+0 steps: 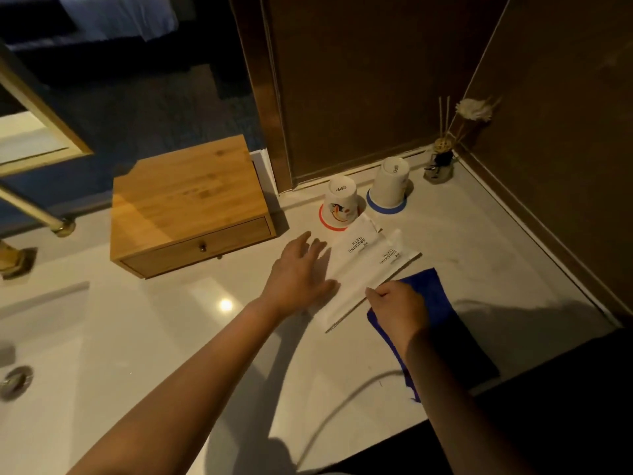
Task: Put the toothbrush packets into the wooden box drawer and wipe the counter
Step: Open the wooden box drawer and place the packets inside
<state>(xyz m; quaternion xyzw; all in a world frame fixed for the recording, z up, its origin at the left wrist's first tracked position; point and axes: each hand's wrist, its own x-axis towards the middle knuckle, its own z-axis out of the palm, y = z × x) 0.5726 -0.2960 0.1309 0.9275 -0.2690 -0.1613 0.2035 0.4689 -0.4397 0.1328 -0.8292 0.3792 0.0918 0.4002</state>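
Note:
Two white toothbrush packets (pixel 363 260) printed "BRUSHING TEETH" overlap each other on the white counter (pixel 178 323). My right hand (pixel 399 308) pinches their near edge, over a blue cloth (pixel 435 296) that lies flat under my wrist. With straight, spread fingers, my left hand (pixel 298 274) touches the packets' left side. The wooden box (pixel 186 204) stands to the left, its drawer (pixel 202 246) closed, a small knob on its front.
Two upside-down paper cups stand behind the packets, one with a red rim (pixel 339 209), one with a blue rim (pixel 388 188). A reed diffuser (pixel 440 166) fills the back right corner by the brown walls. A sink basin with its drain (pixel 15 382) is at left.

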